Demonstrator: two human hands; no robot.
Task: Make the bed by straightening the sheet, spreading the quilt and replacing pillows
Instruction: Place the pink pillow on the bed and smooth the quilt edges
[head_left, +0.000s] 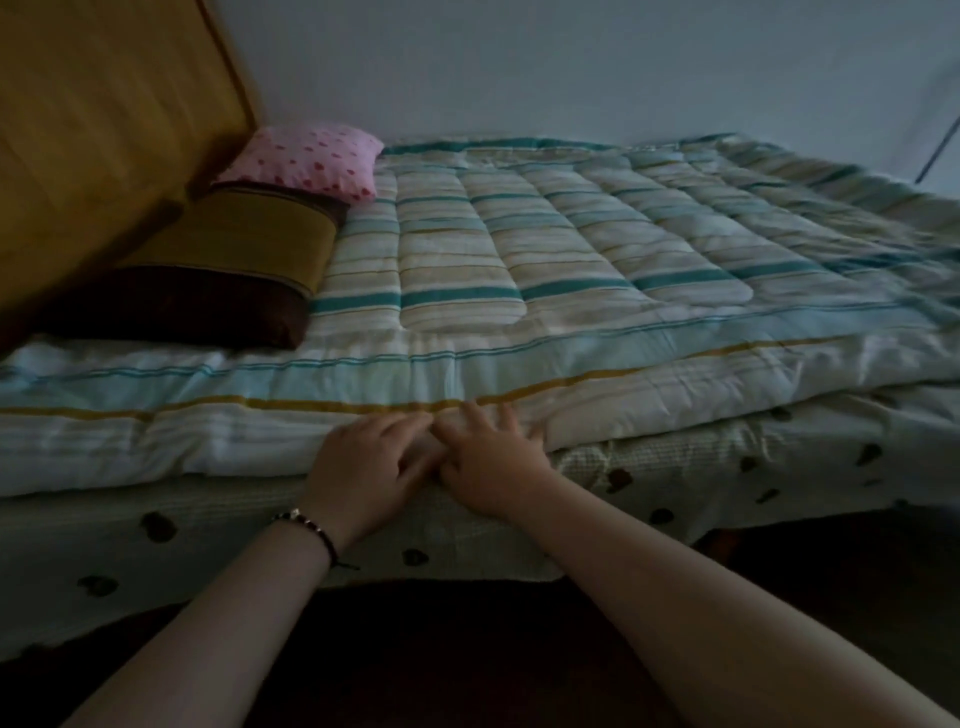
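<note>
The room is dim and the right of the frame blurs, so the far quilt edge is hard to read. My left hand and right hand lie flat, fingers spread, side by side on the striped quilt's near edge at lower centre, above the spotted sheet. A brown pillow and a pink pillow sit upper left against the headboard.

Both hands, left hand and right hand, rest flat on the striped quilt's near edge; pillows lie at ten o'clock.
</note>
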